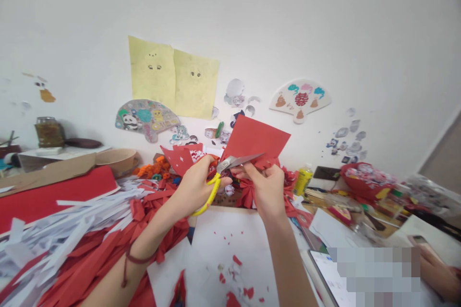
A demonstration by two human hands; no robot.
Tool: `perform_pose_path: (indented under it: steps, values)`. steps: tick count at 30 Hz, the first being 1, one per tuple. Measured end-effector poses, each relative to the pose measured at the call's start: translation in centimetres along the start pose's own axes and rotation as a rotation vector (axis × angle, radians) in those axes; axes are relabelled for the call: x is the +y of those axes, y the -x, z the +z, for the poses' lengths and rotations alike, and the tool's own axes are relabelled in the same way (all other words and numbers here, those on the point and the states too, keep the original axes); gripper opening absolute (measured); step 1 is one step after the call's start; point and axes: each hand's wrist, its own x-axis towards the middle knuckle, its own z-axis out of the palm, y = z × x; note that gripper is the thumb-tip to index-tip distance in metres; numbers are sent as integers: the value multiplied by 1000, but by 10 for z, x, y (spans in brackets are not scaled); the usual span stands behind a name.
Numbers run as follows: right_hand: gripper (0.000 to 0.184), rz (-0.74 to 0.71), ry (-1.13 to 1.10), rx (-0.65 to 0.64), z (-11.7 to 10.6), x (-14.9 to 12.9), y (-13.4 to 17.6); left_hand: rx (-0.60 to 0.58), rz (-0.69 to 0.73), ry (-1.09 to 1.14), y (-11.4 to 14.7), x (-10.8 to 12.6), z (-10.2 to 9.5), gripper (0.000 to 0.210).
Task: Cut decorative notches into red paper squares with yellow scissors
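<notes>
Yellow-handled scissors (212, 196) are gripped in my left hand (196, 184), their blades pointing right and slightly open. A square-cornered sheet of red paper (257, 136) stands up behind the blades. My right hand (268, 187) pinches its lower edge, close to the scissor tips. Whether the blades are in the paper I cannot tell. Folded red paper pieces (248, 194) hang beneath my right fingers. Below both hands, a white sheet (230, 230) carries small red scraps (248, 292).
Red paper strips (104, 254) and white strips (86, 225) pile up at left. Orange pieces (153, 169) lie behind. A yellow bottle (303, 180), a tablet (326, 273) and a red-wrapped bouquet (369, 177) are at right. Another person's hand (437, 268) holds a phone (425, 244).
</notes>
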Motion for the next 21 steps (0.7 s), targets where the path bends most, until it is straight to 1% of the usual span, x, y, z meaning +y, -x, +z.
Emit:
perform_pose_path:
  steps: [5,11,18,21]
  values:
    - [20,-5,-16,15,2,1,0,12,-7,9,0,-1,2,26]
    - [16,-10,-59,30,4,2,0,4,-39,38,0,0,4,25]
    - [15,-24,-81,49,5,4,1,19,-1,37,1,-1,3,25]
    - [17,-24,-90,41,4,4,0,12,-6,20,1,1,2,25]
